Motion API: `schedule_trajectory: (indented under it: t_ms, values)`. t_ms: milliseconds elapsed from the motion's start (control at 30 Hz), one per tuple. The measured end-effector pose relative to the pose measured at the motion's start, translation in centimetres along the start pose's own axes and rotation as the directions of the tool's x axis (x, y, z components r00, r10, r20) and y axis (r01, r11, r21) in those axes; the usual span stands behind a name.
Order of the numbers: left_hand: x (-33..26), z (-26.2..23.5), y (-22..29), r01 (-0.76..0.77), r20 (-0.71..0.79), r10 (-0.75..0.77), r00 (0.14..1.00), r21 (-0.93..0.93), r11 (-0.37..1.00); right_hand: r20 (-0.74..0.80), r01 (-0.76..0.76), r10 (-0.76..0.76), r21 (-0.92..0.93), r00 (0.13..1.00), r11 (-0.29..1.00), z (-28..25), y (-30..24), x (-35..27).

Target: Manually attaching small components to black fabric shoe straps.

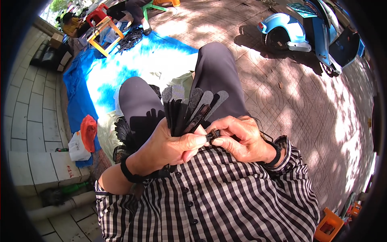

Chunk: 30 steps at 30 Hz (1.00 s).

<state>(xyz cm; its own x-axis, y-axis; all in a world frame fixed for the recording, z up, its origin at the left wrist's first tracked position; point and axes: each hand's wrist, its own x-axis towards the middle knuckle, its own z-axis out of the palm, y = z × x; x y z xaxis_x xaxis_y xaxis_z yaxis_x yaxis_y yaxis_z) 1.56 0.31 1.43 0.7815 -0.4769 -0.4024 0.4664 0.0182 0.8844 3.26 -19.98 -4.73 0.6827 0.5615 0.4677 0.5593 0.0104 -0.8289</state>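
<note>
The left hand [171, 145] clasps a fan of flat black strips [191, 111] above the lap. The right hand [242, 139] pinches a small dark piece [211, 136] at the fan's base, touching the left thumb. A blue tarp [86, 86] lies beyond the knees; a blue scooter [310, 28] stands on the paving.

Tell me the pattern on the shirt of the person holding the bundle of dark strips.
Black-and-white check on the shirt, seen clearly in the head view.
</note>
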Motion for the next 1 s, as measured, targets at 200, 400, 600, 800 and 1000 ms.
schedule_trajectory:
  t_ms: [200, 400, 600, 800, 1000]
  values:
    - [0.1, 0.1, -0.3, 0.002, 0.034, -0.004, 0.999, 0.040, 0.999, -0.038, 0.256, -0.281, -0.311, 0.959, 0.915, 0.3, 0.6, -0.2]
    - [0.1, 0.0, -0.2, 0.038, 0.026, -0.039, 0.999, 0.026, 0.999, -0.022, -0.018, 0.021, 0.143, 1.000, 0.990, 0.1, 0.3, -0.5]
    - [0.0, 0.1, 0.0, 0.045, 0.044, -0.045, 0.998, 0.003, 0.999, -0.038, 0.072, -0.070, 0.064, 0.997, 0.995, -0.1, 0.2, -0.2]
    - [0.1, 0.4, 0.0, -0.034, 0.012, 0.034, 0.999, 0.038, 0.999, -0.034, 0.244, -0.257, -0.216, 0.966, 0.945, -0.4, -0.1, -0.1]
    - [0.3, 0.4, -0.1, -0.032, -0.032, 0.033, 0.999, 0.021, 0.999, 0.102, 0.276, -0.259, -0.462, 0.960, 0.843, -0.9, -1.2, 0.4]
